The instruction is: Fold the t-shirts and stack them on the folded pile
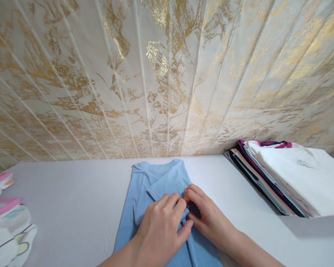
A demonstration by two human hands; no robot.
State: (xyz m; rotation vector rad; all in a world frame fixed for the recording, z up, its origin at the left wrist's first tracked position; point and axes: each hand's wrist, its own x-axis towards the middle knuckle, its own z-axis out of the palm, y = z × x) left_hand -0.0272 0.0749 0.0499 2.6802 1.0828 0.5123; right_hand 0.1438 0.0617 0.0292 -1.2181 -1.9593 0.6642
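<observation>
A light blue T-shirt (156, 181) lies on the white tabletop in front of me, its neckline toward the wall and its sleeve folded inward over the body. My left hand (164, 222) rests over the middle of the shirt, fingers curled down on the fabric near the folded sleeve. Close beside it, my right hand (202, 211) pinches the cloth at the shirt's right edge between thumb and fingers. The two hands nearly meet there, and the fingertips of the left are partly hidden. The shirt's lower end runs beneath my forearms and out of view.
To the right stands a stack of folded clothes (295, 181), a white garment on top. A crumpled white garment with pink trim (9, 218) lies at the left edge. Behind the white table (80, 200) rises a wall with gold-patterned covering (161, 92).
</observation>
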